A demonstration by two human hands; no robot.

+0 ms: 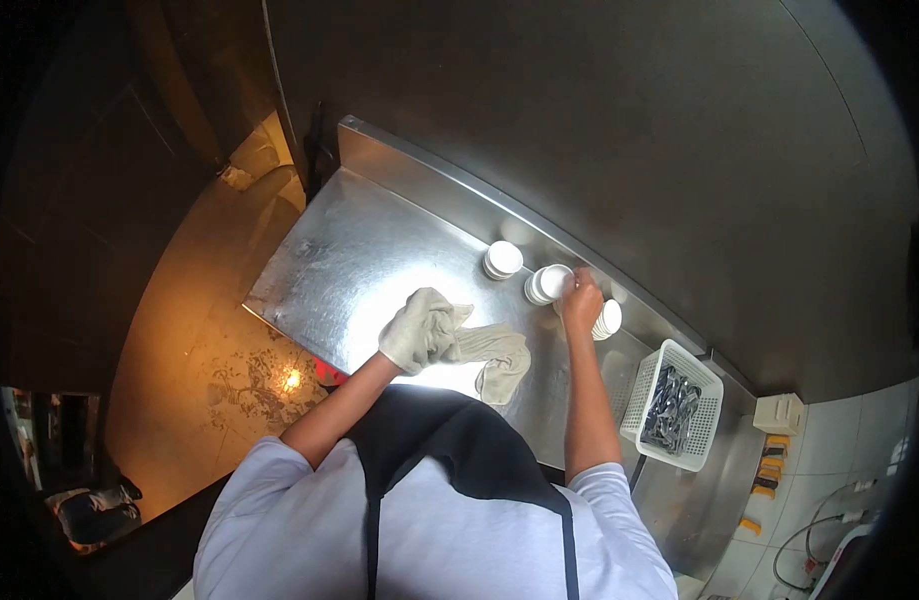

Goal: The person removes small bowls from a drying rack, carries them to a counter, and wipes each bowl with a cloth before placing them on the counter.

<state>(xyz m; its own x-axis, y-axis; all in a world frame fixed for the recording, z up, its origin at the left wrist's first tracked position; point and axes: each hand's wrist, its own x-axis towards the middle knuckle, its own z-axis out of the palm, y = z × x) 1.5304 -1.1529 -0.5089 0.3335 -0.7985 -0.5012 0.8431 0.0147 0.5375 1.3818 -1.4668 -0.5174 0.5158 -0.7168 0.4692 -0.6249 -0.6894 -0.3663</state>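
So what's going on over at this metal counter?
One person in a black apron is at the steel counter. Their left hand is covered by a pale cloth that trails across the surface. Their right hand is at the middle stack of small white dishes; its grip is too unclear to judge. A stack on either side stands near the backsplash, and a white basket holds what looks like cutlery.

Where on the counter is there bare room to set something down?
The widest patch is the counter's left end, between back ledge and cloth. A smaller one borders the near side of the basket. It's crowded along the ledge, where the right hand meets white bowls.
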